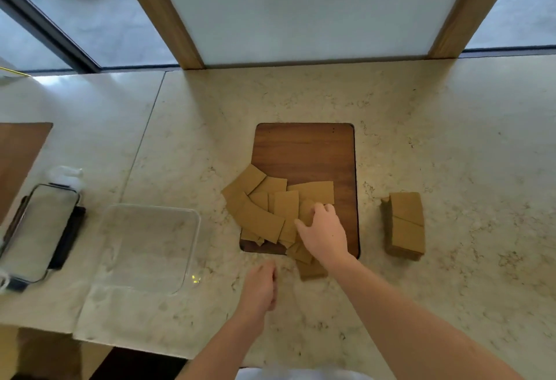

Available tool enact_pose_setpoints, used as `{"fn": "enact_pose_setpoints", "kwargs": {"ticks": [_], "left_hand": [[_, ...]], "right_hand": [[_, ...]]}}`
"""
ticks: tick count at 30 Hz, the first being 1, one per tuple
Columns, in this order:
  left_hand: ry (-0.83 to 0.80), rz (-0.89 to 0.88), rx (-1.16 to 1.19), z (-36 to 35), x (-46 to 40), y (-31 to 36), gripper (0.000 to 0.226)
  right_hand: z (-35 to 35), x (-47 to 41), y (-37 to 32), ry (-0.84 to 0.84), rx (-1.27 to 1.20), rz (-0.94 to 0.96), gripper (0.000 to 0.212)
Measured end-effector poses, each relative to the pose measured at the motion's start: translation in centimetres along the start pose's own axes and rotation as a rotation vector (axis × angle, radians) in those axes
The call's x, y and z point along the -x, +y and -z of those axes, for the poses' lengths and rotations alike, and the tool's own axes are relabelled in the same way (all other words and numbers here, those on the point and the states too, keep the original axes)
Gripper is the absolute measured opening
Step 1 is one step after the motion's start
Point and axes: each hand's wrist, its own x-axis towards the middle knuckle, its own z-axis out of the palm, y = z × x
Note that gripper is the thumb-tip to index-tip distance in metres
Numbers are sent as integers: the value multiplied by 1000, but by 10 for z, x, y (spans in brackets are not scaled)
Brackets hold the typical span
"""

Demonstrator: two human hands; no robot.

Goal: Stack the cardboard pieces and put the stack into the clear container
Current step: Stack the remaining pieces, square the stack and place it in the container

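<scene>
Several loose brown cardboard pieces [264, 214] lie fanned and overlapping on the near left part of a dark wooden board [304, 151]. My right hand [323, 233] rests on the pile's right side, its fingers curled over one piece. To the right on the counter stands a tidy stack of cardboard pieces [404, 223]. The clear container [144, 249] sits empty to the left of the board. My left hand [260, 285] hovers over the counter just below the board, fingers loosely curled, holding nothing.
A phone-like device in a dark case [39, 232] lies at the far left, with a crumpled white item [64, 175] behind it. Another wooden surface [18, 154] shows at the left edge. The stone counter [451, 139] ends at a window frame behind.
</scene>
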Motion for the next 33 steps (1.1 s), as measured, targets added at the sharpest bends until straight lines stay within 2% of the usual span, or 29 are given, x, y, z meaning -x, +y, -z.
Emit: {"fn": "enact_pose_setpoints", "kwargs": {"ticks": [3,5,8,11,13,15,17,20,23,25,26,31,33], "left_hand": [[118,-159,-184,21,-11,-3,33],[111,-212,-258,23,-18,0,26],[65,-211,-288,21,-21,10,16],[35,-180,-218,16,-17,22,15],[-88,-61,-96,53,-55,21,18],[-206,59,130,48,-52,30,31],[-354,190,346,51,-47,43,55],[-586,255,555,54,-45,53,75],[-724,244,726,55,-32,55,68],[-716,224,750,55,-25,54,65],[-706,211,737,56,-21,53,64],[-738,161,749,57,-2,42,55],[-720,128,749,59,0,36,46]], "right_hand": [[-17,-11,-28,7,36,-29,53],[-25,-14,-33,33,151,-42,54],[-28,-16,-32,18,146,-80,41],[-17,-6,-22,-82,-166,-125,25],[-32,-1,-55,-8,-183,-124,22],[-11,18,-52,104,-233,-29,16],[-4,29,-49,175,-252,119,9],[-1,53,-45,222,-139,358,6],[-6,72,-27,288,42,651,18],[-6,80,-19,329,89,795,9],[-6,84,-17,349,108,841,11],[-6,100,-9,414,152,941,19],[-8,108,-7,365,158,937,16]]}}
